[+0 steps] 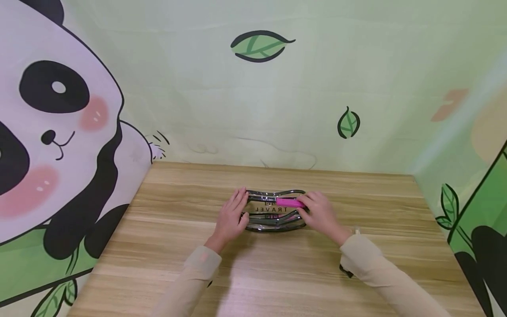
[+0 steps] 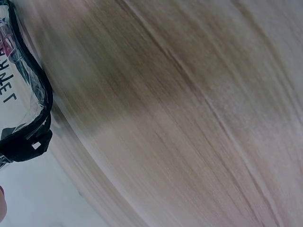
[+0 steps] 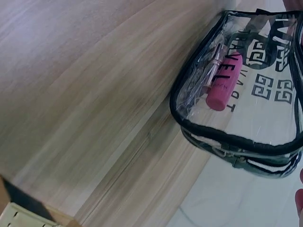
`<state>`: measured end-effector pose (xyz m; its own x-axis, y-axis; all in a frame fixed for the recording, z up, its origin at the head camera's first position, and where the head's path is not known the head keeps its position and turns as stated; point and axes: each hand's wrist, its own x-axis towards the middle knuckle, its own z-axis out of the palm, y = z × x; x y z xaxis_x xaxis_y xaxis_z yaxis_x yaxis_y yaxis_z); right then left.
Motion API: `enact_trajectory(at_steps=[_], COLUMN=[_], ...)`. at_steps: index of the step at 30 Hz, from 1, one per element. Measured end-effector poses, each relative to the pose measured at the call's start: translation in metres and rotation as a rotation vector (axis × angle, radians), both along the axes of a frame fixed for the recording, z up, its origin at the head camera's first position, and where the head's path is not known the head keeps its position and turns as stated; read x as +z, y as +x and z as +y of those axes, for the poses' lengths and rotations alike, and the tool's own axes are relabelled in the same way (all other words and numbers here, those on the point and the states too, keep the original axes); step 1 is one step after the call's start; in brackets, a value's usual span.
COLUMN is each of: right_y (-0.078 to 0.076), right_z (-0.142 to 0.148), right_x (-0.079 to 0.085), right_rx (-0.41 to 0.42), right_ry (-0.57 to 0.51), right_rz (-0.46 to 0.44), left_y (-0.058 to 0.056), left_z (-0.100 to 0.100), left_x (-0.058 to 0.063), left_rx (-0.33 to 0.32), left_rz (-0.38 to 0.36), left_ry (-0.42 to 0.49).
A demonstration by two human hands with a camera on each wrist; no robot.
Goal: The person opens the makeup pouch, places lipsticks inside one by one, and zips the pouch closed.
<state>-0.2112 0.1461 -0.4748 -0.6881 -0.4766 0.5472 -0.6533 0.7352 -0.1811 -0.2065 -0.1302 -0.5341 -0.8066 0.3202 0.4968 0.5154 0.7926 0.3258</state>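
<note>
A clear zip pouch with black trim and "TRAVEL" lettering stands on the wooden table in the head view. My left hand grips its left end, fingers over the far rim and thumb at the near rim. At the right end, my right hand pinches a bright pink stick-like piece lying along the pouch's top. Through the clear wall in the right wrist view show a pink tube and a slim clear-and-metallic item. Black trim and a corner tab appear in the left wrist view.
The light wood table reaches back to a green wall cloth printed with a panda and leaves. A beige slotted object shows at the lower left of the right wrist view.
</note>
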Motion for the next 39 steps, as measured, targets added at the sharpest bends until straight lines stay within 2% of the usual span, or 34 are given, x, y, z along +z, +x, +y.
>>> enact_trajectory(at_steps=[10,17,39], right_y=[-0.004,-0.006,-0.005], right_z=[-0.016,-0.026,-0.044], right_x=[-0.003,-0.007,-0.009], right_rx=[0.038,0.041,-0.013], right_ry=[0.045,0.086,0.227], right_rz=[0.025,0.003,-0.057], left_y=[0.000,0.000,0.002], left_z=[0.001,0.001,0.002], left_x=[0.000,-0.001,0.003], left_rx=[0.001,-0.009,0.022], left_rz=[0.038,0.058,0.008], left_ry=[0.002,0.018,-0.003])
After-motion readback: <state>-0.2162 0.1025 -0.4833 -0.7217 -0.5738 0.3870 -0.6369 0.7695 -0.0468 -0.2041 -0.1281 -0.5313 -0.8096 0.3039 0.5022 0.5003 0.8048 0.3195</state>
